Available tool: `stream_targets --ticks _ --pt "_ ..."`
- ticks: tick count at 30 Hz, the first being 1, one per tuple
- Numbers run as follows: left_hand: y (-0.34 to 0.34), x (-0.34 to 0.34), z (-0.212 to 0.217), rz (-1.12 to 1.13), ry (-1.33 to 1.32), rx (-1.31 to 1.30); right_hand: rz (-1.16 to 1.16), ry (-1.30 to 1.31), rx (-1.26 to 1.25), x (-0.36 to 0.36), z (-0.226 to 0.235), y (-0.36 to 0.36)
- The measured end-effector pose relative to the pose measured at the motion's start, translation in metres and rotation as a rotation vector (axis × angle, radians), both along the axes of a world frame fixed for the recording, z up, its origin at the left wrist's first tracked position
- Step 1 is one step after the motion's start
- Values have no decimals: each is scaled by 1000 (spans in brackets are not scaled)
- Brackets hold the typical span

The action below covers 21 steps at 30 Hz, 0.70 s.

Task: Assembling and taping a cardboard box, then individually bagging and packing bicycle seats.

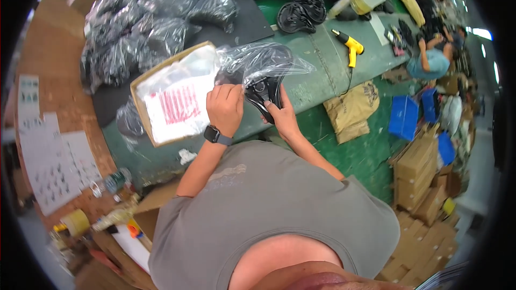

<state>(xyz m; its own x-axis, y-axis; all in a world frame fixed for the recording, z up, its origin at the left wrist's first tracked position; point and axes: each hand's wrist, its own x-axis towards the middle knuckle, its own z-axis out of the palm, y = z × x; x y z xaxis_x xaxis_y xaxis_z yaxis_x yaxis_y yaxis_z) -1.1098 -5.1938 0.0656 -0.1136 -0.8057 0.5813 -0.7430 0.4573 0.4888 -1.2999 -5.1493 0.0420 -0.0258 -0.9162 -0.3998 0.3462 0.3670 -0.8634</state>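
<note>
Item: black bike saddle [262,95], half inside clear plastic bag [269,59], above green surface [322,75]. L hand [226,108] pinches bag mouth; R hand [282,118] clamped on saddle nose, prob. Advice: keep mouth wide, slide straight.

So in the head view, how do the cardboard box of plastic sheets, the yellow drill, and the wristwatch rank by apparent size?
1. Cardboard box, clearly largest.
2. Yellow drill, though it lies farther from the camera, so it may look smaller than it is.
3. Wristwatch on the left wrist, smallest.
</note>
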Motion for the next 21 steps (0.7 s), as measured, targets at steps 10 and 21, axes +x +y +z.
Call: stream_targets --ticks 10,21 --pt "-115 20 50 323 -347 -147 644 386 -586 -103 -20 -103" --pt "-83 193 226 1127 -385 -330 -90 1407 -256 -330 -285 -380"
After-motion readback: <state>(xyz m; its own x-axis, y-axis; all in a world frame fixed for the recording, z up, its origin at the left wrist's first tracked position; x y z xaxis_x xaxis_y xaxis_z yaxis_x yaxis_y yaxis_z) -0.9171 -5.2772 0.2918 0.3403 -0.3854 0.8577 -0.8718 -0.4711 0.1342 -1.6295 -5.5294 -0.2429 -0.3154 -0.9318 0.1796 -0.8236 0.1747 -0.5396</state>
